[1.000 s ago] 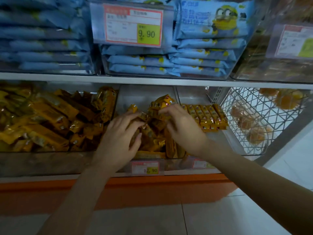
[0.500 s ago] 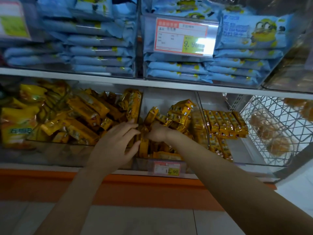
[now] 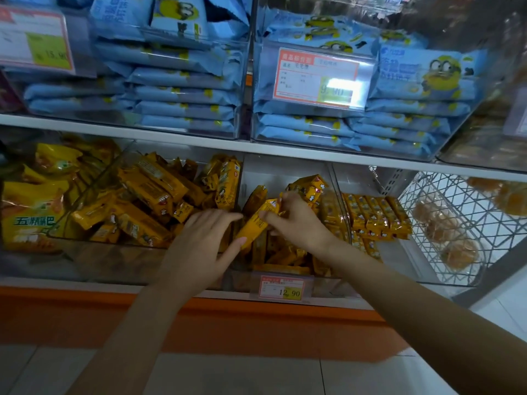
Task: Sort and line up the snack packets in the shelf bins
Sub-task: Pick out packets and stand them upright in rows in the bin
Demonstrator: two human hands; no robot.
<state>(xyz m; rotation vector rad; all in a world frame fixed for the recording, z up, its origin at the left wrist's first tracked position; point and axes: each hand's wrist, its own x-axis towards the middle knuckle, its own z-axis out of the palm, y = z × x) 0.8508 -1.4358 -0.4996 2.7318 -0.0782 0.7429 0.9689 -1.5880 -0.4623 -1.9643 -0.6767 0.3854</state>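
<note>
**Both hands on one yellow packet at the middle bin**

The right hand [image 3: 296,220] has its fingers curled round the upper end of a long yellow foil snack packet [image 3: 256,223], which is tilted above the clear plastic middle bin [image 3: 285,169] on the lower shelf. The left hand [image 3: 199,246] lies flat with straight fingers just beside it, the thumb tip touching the packet's lower end. Under the packet, more yellow packets stand and lean unevenly in the same bin. A red-and-white price tag [image 3: 282,290] is fixed to the bin's front. The left-hand bin holds a jumbled heap of yellow packets [image 3: 148,201]; the right-hand bin holds a neat row of small yellow packets [image 3: 376,215]. Blue cartoon-printed packets [image 3: 185,92] lie stacked on the shelf above
</note>
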